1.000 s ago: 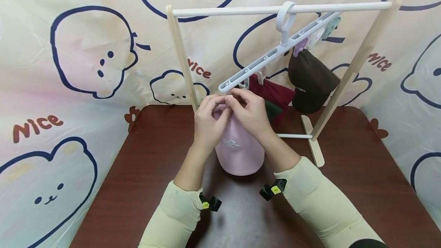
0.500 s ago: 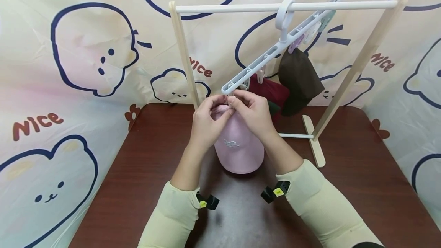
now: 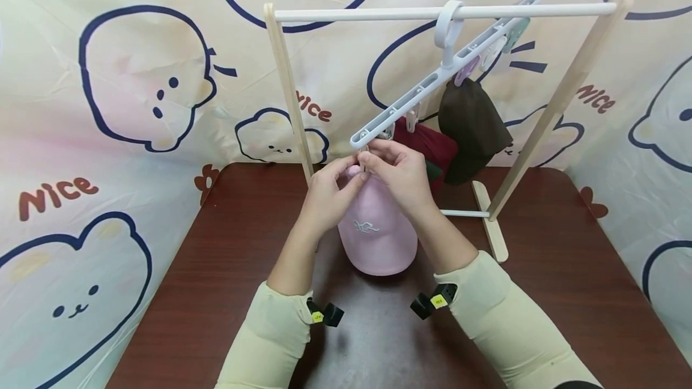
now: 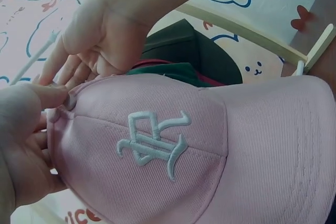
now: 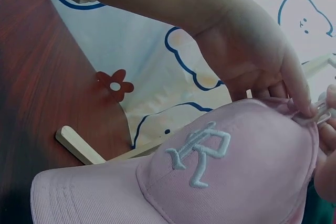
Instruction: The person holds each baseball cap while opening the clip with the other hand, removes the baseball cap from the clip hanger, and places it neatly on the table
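Observation:
A pink baseball cap [image 3: 378, 242] with a pale embroidered emblem [image 4: 153, 142] hangs crown up, brim down, below the near end of a light blue-grey clip hanger [image 3: 406, 101]. My left hand [image 3: 331, 197] pinches the gathered top of the crown between thumb and fingers. With thumb and fingertips, my right hand [image 3: 401, 176] pinches a pale clip [image 5: 324, 113] at the crown's top, under the hanger's end. The fingers partly hide this clip, so how far it bites the fabric cannot be told.
A dark brown cap [image 3: 469, 131] and a dark red cap [image 3: 432, 144] hang farther along the hanger, with something green [image 3: 432, 170] beneath. The hanger hooks over the white rod [image 3: 357, 15] of a wooden rack [image 3: 562, 101] on a brown table [image 3: 243, 245].
The hands have shifted slightly, and the left fingers have spread somewhat lower on the crown. The hanger has swung a little, and the dark brown cap has moved left from its earlier position.

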### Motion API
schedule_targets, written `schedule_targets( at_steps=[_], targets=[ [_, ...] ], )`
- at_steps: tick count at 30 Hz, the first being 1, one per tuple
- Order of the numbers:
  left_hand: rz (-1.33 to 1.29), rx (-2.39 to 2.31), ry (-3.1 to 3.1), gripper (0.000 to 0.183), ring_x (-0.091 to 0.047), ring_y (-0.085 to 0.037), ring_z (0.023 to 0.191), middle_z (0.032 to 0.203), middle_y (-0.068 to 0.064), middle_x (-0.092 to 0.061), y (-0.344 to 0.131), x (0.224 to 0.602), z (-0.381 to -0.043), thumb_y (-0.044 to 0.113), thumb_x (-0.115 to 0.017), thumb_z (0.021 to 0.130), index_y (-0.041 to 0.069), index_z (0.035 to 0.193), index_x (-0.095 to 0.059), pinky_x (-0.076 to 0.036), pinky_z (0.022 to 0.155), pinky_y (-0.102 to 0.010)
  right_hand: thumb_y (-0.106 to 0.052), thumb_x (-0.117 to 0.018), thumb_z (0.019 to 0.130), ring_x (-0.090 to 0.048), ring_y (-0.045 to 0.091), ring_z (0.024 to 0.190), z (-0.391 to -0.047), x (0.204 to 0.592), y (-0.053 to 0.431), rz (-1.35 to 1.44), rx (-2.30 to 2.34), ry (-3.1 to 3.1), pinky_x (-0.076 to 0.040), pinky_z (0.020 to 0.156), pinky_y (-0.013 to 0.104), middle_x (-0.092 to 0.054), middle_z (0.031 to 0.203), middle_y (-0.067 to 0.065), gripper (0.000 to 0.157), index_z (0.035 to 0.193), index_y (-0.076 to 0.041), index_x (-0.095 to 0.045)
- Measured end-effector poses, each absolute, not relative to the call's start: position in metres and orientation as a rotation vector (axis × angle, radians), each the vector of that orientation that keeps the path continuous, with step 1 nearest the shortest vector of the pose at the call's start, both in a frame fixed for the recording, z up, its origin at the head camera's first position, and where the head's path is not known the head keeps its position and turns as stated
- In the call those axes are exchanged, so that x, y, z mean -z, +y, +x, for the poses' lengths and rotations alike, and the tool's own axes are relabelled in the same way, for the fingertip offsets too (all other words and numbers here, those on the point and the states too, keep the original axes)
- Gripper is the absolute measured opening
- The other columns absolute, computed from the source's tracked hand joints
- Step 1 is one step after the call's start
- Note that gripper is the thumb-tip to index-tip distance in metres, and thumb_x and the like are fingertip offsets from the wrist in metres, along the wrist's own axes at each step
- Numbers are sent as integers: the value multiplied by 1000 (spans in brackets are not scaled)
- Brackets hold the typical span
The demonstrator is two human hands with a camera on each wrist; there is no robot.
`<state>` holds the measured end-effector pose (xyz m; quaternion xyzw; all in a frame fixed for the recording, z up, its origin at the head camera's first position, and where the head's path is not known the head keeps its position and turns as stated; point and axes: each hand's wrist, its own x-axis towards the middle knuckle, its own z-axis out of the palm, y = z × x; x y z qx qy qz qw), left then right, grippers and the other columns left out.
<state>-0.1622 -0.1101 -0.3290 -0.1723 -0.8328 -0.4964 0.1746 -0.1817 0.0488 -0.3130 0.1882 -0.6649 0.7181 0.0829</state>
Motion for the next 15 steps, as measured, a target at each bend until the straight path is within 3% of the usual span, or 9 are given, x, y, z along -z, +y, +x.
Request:
schedule_targets(
  at_steps=[9, 15],
  targets=[
    [-463, 1473, -2241, 28, -67, -15, 88, 101, -8, -74, -102, 333, -163, 18, -73, 89, 5, 114, -73, -55, 80, -31, -14, -75, 88, -70, 16, 90, -180, 309, 54, 579, -2104, -2035, -59, 80, 28, -73, 106, 14, 32, 117, -1, -71],
    [-446, 1427, -2178, 25, -69, -13, 87, 98, -7, -75, -97, 335, -161, 18, -75, 88, 5, 109, -73, -55, 78, -28, -19, -80, 84, -67, 16, 82, -179, 307, 52, 479, -2085, -2071, -57, 72, 23, -74, 94, 9, 34, 114, -6, -73]
  ],
)
